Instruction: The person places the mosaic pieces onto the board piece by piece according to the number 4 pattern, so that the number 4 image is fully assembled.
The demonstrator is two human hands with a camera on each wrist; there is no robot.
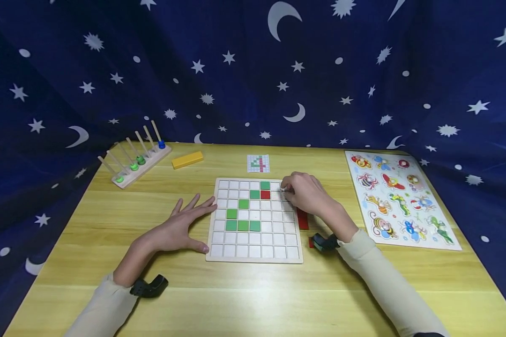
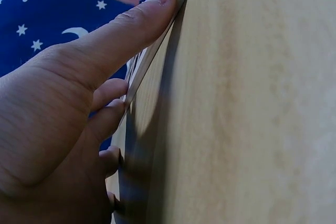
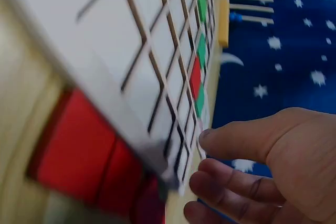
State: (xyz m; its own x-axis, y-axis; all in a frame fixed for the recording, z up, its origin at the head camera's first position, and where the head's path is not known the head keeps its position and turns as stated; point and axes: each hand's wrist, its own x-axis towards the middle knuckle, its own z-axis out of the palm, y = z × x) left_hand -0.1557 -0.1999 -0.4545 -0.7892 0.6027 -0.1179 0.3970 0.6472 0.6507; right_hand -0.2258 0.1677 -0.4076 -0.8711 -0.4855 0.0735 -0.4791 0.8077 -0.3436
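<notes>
A wooden grid board (image 1: 253, 260) lies in the middle of the table, most cells white. Several green tiles (image 1: 243, 225) and one red tile (image 1: 265, 194) fill cells in it. My left hand (image 1: 191, 224) lies flat with fingers spread, thumb and fingertips against the board's left edge (image 2: 157, 45). My right hand (image 1: 293, 189) sits over the board's far right corner with its fingers loosely curled. In the right wrist view the thumb (image 3: 231, 140) touches the corner of the board (image 3: 105, 35), and nothing shows between thumb and fingers. Red pieces (image 1: 302, 219) lie beside the board's right edge.
A small pattern card (image 1: 258, 163) lies behind the board. A yellow block (image 1: 187, 159) and a peg rack with green and blue beads (image 1: 135, 161) stand at the back left. An animal peg puzzle (image 1: 400, 201) covers the right side. Starry blue cloth surrounds the table.
</notes>
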